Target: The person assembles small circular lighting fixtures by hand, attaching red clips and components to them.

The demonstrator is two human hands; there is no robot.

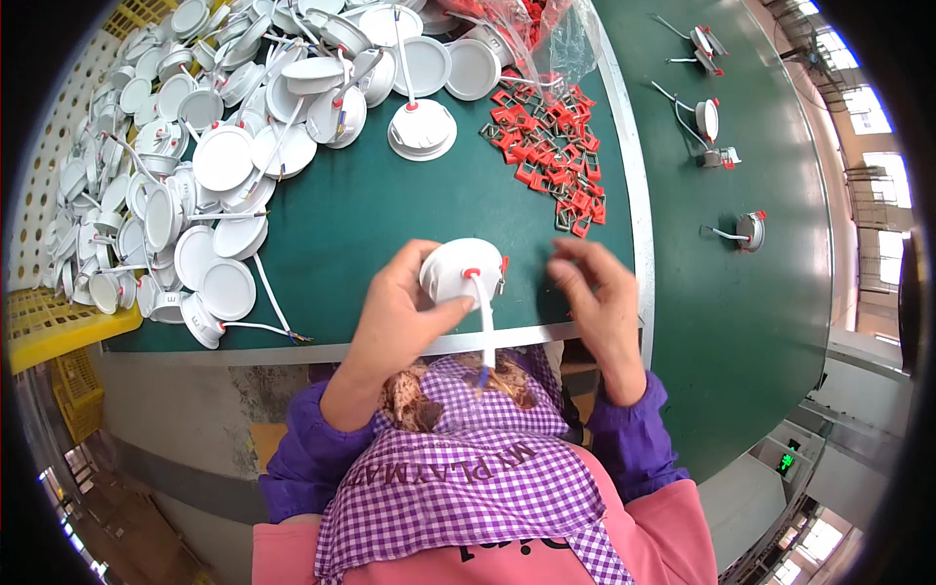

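My left hand (395, 312) is closed around the rim of a white round downlight (448, 267), held above the near part of the green table. A white cable (488, 327) leaves the downlight at a red grommet and hangs toward me, with thin coloured wire ends. On the downlight's right side sits one red spring clip (504, 268). My right hand (603, 297) is a short way to the right, apart from the downlight. Its thumb and forefinger are bent and slightly apart, and I see nothing between them. Beyond it lies a heap of red clips with metal springs (551, 156).
Many white downlights (222, 158) are piled at the left, partly in a yellow perforated crate (73, 336). One downlight (422, 132) lies alone toward the far middle. A clear plastic bag (570, 44) holds more red clips. Several clipped downlights (751, 231) rest on the green surface (741, 322) at right.
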